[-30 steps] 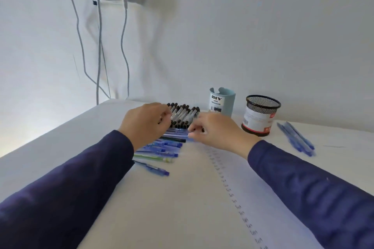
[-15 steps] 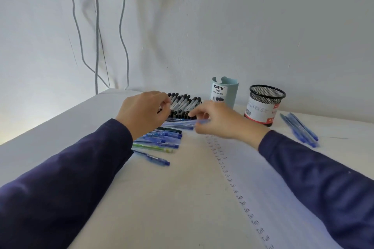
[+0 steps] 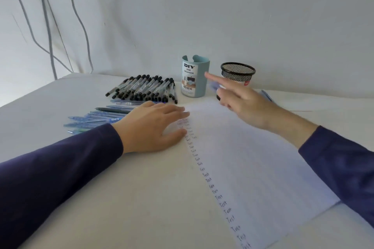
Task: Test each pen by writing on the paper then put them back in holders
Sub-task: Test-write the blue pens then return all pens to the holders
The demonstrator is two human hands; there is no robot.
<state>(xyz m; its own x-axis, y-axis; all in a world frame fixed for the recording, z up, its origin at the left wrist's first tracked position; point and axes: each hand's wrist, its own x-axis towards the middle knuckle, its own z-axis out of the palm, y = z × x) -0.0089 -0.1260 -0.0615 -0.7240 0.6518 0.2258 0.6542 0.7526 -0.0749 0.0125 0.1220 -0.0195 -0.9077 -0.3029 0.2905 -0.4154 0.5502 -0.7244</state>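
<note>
A lined paper [image 3: 253,163] with a column of "Test" words lies on the white table. My left hand [image 3: 153,127] rests flat on the paper's upper left edge, fingers straight. My right hand [image 3: 244,107] hovers above the paper near the holders. Its index finger is stretched out and its other fingers pinch a blurred blue pen [image 3: 214,86]. Behind stand a teal holder [image 3: 195,77] labelled DIY and a black mesh holder [image 3: 237,70]. A pile of black-capped pens [image 3: 141,89] and a row of blue pens [image 3: 101,117] lie left of my left hand.
A few more blue pens [image 3: 265,95] lie right of the mesh holder, mostly hidden by my right hand. Grey cables [image 3: 48,26] hang down the white wall at the left. The wall stands close behind the holders.
My right hand lifted a blue pen from the row and carried it right, toward the holders. My left hand left the pens and now lies flat on the paper.
</note>
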